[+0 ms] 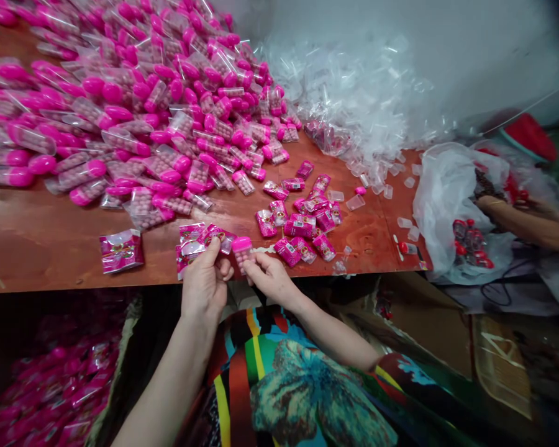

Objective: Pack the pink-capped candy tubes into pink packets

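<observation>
In the head view, my right hand (pixel 271 280) pinches a small clear bottle (pixel 243 249) with a bright pink cap and pale pink balls inside. My left hand (pixel 205 280) is beside it at the table's front edge, with thumb and fingers closed on a printed pink wrapper (pixel 224 234). The bottle's cap is close to the wrapper; whether they touch I cannot tell. Under and behind my left hand lie flat printed wrappers (pixel 190 236). Farther left is another stack of wrappers (pixel 121 251). Several wrapped bottles (pixel 302 225) lie beyond my right hand.
A large heap of pink-capped bottles (pixel 168 124) covers the back left of the reddish table (pixel 37 248). Clear empty containers (pixel 354 93) are piled behind. At right, another person's arm (pixel 526 217) reaches into a white plastic bag (pixel 435 186). Wrapped items (pixel 60 391) fill the lower left.
</observation>
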